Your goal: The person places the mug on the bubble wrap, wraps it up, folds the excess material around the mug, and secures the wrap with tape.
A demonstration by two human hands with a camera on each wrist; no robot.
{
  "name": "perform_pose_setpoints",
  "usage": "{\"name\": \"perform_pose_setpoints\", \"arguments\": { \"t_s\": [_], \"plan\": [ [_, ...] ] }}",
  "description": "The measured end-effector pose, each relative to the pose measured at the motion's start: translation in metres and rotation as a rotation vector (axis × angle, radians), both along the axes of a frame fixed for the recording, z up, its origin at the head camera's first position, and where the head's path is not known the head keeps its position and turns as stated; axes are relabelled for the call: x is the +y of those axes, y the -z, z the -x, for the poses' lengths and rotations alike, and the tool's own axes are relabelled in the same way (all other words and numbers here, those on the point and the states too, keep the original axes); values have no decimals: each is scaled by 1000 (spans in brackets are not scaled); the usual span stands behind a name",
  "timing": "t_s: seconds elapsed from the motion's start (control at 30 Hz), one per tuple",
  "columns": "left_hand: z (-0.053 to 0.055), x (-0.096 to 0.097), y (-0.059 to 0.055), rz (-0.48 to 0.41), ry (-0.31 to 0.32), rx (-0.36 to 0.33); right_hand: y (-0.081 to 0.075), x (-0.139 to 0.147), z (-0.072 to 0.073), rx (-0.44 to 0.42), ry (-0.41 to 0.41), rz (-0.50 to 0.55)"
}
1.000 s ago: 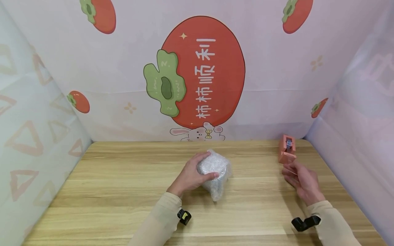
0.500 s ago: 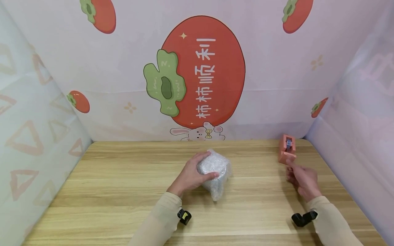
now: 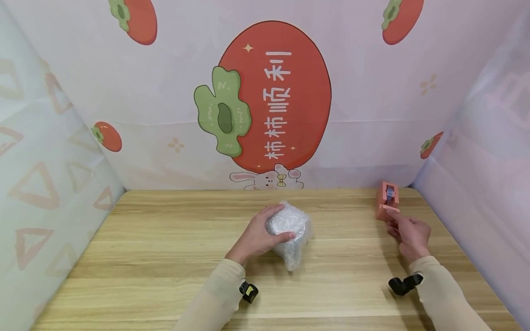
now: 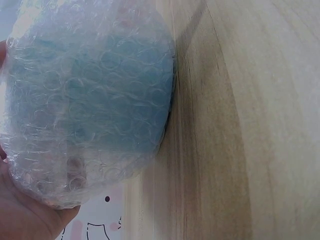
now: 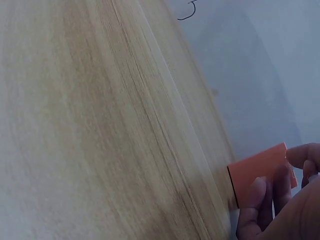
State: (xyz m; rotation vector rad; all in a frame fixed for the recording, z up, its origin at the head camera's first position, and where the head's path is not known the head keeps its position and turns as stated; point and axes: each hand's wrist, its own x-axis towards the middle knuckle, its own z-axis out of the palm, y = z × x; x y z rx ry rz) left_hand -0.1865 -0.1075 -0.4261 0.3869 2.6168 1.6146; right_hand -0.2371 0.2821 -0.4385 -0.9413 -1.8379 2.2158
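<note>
My left hand (image 3: 257,232) grips a bundle of clear bubble wrap (image 3: 289,225) on the wooden table, with the thumb over its near side and fingers around its far side. Through the wrap in the left wrist view, something pale blue (image 4: 117,95) shows; its kind is hidden. To the right, my right hand (image 3: 409,235) is at the front end of an orange tape dispenser (image 3: 382,212), which carries a roll of tape (image 3: 389,194). The index finger reaches its top front edge, other fingers bent before its face. I cannot tell whether the fingertips pinch tape.
The wooden table (image 3: 165,257) meets a printed back cloth (image 3: 165,161) with a large persimmon picture. Cloth walls also rise at left (image 3: 49,161) and right (image 3: 488,174). The dispenser stands near the back right corner.
My right hand has moved slightly forward, up to the dispenser's front edge; a second ago a thin strip showed at its fingers. The left hand and the bubble wrap bundle stay put.
</note>
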Motion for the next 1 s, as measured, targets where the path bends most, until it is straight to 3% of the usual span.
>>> {"name": "perform_pose_setpoints", "arguments": {
  "t_s": [0.23, 0.47, 0.57, 0.8, 1.0],
  "plan": [
    [0, 0, 0, 5, -3, -5, 1, 0, 2, 32, 33, 56],
    [-1, 0, -1, 1, -4, -6, 4, -2, 5, 35, 69, 30],
    [0, 1, -1, -1, -2, -6, 5, -3, 6, 35, 77, -16],
    [0, 1, -1, -4, -1, -7, 9, -4, 5, 2, 68, -247],
    [-1, 1, -1, 6, -5, -5, 13, -5, 8, 27, 88, -268]
  ]
}}
